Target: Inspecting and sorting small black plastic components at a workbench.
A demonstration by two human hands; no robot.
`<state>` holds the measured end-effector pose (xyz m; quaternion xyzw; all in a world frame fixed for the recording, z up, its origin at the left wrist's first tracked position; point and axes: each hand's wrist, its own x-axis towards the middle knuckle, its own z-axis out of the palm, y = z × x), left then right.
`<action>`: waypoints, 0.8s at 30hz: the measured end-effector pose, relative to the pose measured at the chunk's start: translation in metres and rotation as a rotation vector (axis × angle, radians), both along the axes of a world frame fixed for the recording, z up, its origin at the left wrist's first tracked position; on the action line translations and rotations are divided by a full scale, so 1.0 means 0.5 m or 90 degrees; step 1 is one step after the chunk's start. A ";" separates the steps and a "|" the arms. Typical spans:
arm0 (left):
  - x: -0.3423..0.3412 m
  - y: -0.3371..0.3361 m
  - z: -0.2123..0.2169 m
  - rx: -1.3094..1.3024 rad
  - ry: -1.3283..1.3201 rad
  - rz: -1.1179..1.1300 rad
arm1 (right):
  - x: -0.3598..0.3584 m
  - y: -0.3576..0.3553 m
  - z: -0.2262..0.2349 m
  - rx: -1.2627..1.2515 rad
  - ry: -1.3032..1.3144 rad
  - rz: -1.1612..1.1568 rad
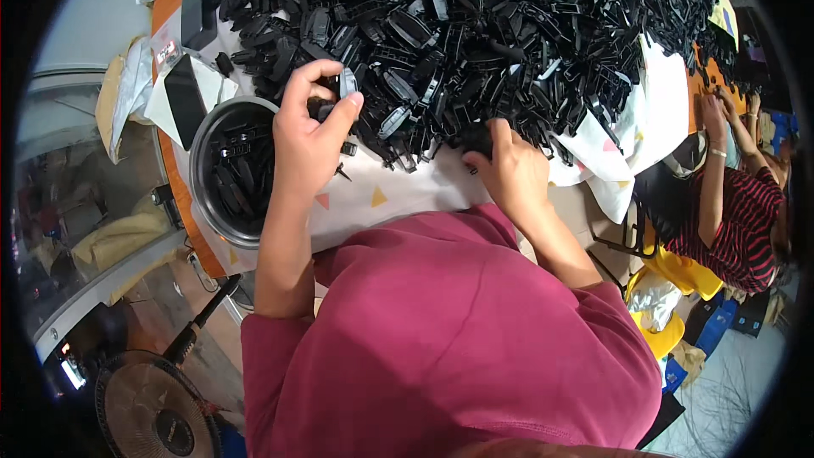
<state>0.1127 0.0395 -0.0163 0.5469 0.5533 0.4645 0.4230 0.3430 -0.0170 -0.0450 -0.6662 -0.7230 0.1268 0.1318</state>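
Silver metal forms the bowl (197,171) just left of the black pile (441,42), probably placed for easy reach. At the pile's near edge, your left hand (307,140) pinches a dark part (348,83) between thumb and fingers, likely for control; farther right there, your right hand (515,171) curls narrowly, its hold impossible to tell.

black parts (413,30), densely heaped

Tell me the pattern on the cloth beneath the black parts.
The cloth is white with pink and yellow triangles; it shows in the head view.
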 end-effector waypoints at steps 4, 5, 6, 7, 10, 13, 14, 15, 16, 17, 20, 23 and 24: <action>-0.017 -0.021 0.022 -0.120 -0.129 -0.126 | 0.007 0.009 0.019 0.015 0.100 -0.045; -0.013 -0.024 0.027 -0.160 -0.181 -0.122 | 0.011 0.014 0.024 0.018 0.147 -0.056; -0.006 -0.022 0.030 -0.185 -0.195 -0.133 | 0.015 0.022 0.025 0.052 0.164 -0.053; 0.003 -0.019 0.033 -0.209 -0.210 -0.144 | 0.017 0.032 0.027 0.085 0.179 -0.050; 0.032 -0.011 0.037 -0.264 -0.316 -0.158 | 0.002 0.051 0.064 -0.099 0.615 -0.066; 0.051 -0.014 0.042 -0.278 -0.396 -0.165 | -0.055 0.050 0.121 -0.180 0.909 0.079; 0.054 -0.014 0.044 -0.271 -0.468 -0.193 | -0.072 0.056 0.119 -0.109 0.884 0.127; 0.056 -0.013 0.046 -0.262 -0.539 -0.221 | -0.086 0.064 0.111 -0.040 0.857 0.174; 0.052 -0.010 0.045 -0.238 -0.533 -0.250 | -0.096 0.072 0.100 0.024 0.892 0.182; 0.049 -0.010 0.052 -0.232 -0.534 -0.249 | -0.096 0.077 0.097 0.025 0.890 0.188; 0.029 -0.013 0.068 -0.219 -0.519 -0.383 | -0.102 0.086 0.102 0.000 0.963 0.093; 0.027 -0.030 0.060 -0.008 -0.368 -0.367 | -0.106 0.087 0.101 -0.056 0.957 0.062; 0.028 -0.030 0.054 -0.006 -0.368 -0.366 | -0.111 0.088 0.105 -0.057 0.952 0.060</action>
